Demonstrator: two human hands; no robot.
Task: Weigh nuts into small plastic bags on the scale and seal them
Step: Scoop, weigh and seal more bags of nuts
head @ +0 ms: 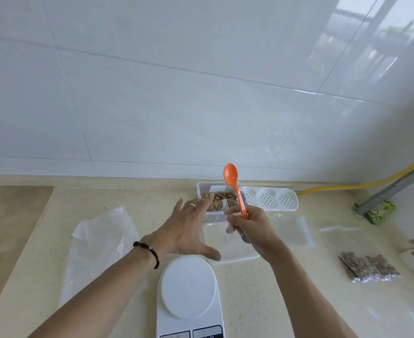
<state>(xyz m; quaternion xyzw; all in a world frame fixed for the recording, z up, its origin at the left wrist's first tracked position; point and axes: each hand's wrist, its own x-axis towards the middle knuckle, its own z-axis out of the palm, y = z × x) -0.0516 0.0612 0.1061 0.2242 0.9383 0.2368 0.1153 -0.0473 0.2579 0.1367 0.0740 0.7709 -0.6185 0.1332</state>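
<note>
I see brown nuts (pixel 219 198) heaped in a clear tub (pixel 202 189), a white scale (pixel 188 286) with bare round platter nearest me, filled bags (pixel 369 268) lying right

Orange spoon (pixel 235 189), white scale (pixel 188 289), brown nuts (pixel 219 198), yellow hose (pixel 362 184).

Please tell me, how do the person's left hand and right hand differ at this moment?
The left hand is open with fingers spread and holds nothing, reaching toward the clear plastic box of brown nuts; the right hand is closed around the handle of the orange plastic spoon, bowl pointing up. The left hand wears a ring and a dark bead bracelet; the right shows neither. Both are bare and hover beyond the white scale.
</note>
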